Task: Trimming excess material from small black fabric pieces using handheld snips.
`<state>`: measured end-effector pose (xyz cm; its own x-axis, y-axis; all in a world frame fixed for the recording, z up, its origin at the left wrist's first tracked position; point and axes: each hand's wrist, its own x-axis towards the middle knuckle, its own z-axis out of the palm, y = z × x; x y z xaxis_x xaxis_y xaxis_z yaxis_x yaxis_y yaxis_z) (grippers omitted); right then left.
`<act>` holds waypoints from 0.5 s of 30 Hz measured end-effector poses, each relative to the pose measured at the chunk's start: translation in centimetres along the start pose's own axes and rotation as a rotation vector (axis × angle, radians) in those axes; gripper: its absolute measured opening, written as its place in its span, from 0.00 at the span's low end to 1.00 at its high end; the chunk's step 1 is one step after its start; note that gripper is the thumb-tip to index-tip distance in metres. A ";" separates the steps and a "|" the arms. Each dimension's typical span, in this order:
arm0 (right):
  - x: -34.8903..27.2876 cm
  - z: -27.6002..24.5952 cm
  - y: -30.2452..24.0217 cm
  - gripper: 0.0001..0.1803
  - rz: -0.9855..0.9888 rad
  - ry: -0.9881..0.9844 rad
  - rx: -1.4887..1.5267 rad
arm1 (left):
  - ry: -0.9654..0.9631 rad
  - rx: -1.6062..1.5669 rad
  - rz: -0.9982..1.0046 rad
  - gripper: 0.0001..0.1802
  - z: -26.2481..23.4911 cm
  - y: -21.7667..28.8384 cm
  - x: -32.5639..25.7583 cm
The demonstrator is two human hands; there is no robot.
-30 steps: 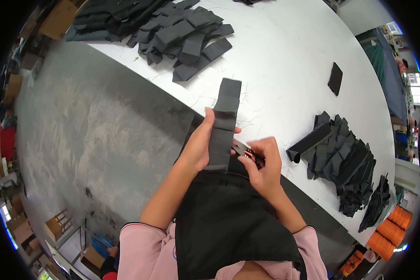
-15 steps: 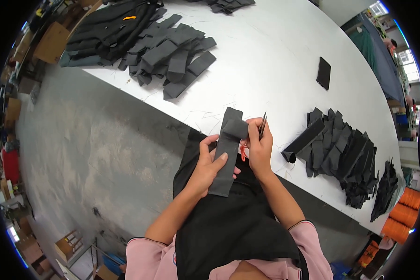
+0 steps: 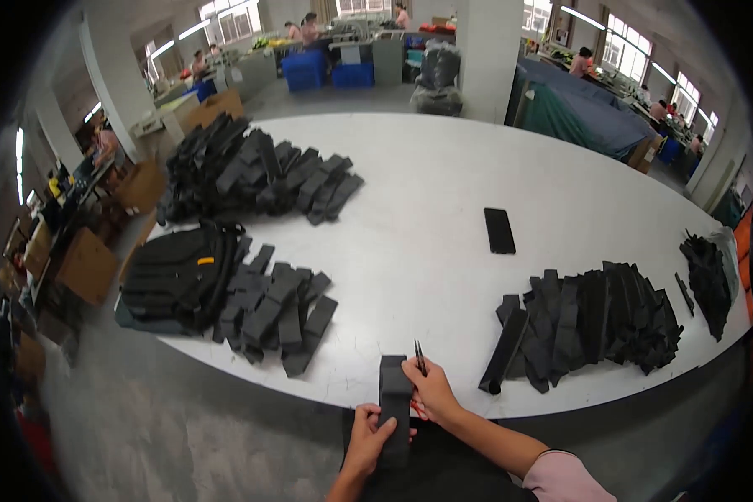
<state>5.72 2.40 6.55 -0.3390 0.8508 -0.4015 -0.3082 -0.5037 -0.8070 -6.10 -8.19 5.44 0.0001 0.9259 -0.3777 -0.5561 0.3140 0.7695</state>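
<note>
bare white table ahead, black strip piles flanking both sides

Your dark phone screen lies flat mid-table; brown cardboard boxes sit on the floor, far left.

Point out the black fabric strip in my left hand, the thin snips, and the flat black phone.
black fabric strip (image 3: 393, 393), head view, upper half
thin snips (image 3: 419, 356), head view, blades
flat black phone (image 3: 499, 230), head view, centre
</note>
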 end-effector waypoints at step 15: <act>2.0 -1.8 2.2 0.09 0.128 -0.137 -0.090 | 0.046 1.167 0.793 0.12 0.8 3.6 2.1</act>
<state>5.96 3.26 3.22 -0.4903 0.7489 -0.4458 -0.1760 -0.5860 -0.7909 -7.50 -4.92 7.84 -0.0233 0.9358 0.3519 0.6026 -0.2677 0.7518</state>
